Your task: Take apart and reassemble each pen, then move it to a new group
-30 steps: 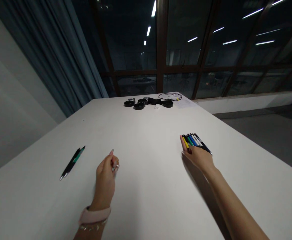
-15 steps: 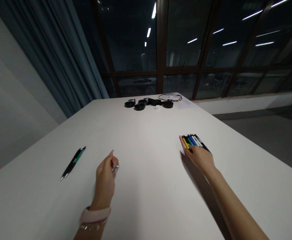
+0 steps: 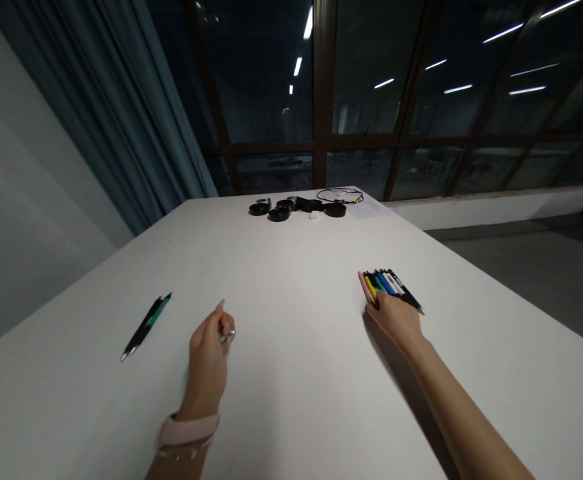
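My right hand [image 3: 395,320] rests on the near ends of several pens lying side by side on the white table [image 3: 291,280]. Its thumb and index finger close on the left edge of this row, by a pink pen [image 3: 364,283] and a yellow pen [image 3: 370,285]. Blue, white and black pens [image 3: 405,291] lie further right; the other fingertips are hidden. Loosely curled above the tabletop, my left hand [image 3: 210,347] has nothing visible in it. Left of it, two dark pens [image 3: 146,327], one with a green part, lie together at a slant.
At the far end of the table sit several black round items [image 3: 278,213], a small white piece [image 3: 314,215], a coiled black cable [image 3: 341,195] and a paper sheet [image 3: 370,209]. A blue curtain [image 3: 121,100] hangs at the left. Dark windows stand behind.
My right hand has shifted slightly left and toward me, uncovering the near tip of the rightmost black pen. My left hand has barely moved.
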`<state>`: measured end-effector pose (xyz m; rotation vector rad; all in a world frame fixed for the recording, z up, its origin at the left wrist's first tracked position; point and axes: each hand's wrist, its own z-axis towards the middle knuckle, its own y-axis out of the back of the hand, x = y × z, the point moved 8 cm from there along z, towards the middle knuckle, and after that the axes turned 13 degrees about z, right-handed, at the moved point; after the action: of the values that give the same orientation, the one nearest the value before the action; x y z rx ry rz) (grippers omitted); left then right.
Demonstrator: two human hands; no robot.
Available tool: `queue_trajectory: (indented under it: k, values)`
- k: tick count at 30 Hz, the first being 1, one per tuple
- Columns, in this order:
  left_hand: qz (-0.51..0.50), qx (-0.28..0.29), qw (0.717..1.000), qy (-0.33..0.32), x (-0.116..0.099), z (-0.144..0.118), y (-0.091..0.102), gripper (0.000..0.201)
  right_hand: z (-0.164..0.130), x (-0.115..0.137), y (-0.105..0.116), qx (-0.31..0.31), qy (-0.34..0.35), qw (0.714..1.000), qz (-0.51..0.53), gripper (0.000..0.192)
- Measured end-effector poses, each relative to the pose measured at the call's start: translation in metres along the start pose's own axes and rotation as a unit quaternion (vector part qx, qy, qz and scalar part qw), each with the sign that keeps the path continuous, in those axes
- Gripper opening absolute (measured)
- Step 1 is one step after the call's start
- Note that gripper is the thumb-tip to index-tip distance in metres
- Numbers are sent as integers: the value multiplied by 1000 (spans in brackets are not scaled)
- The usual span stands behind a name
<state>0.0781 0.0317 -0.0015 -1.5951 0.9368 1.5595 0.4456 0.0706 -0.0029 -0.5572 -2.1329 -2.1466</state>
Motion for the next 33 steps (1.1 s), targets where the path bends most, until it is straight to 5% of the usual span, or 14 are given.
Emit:
queue_trajectory:
  k: [15,21,26,28,30,33]
  values:
    - [-5,-11,1000,-4,-5,0,3,38,5,-6,-3,-10,-6,1000,-4,30]
    - [-54,-50,997,1,-11,12,23,35,-4,7,14,-91,44,991,93,36]
    - [-51,-154,986,-27,-17,33,79,28,-7,11,16,-133,103,918,359,40]
    - [36,-234,971,-40,-18,37,114,23,-6,11,14,-141,121,875,446,41]
    - [235,-282,929,-42,-23,38,140,20,-4,10,14,-151,135,836,511,41]
    - [451,-277,845,-77,-26,41,154,19,-2,10,13,-152,146,788,578,41]
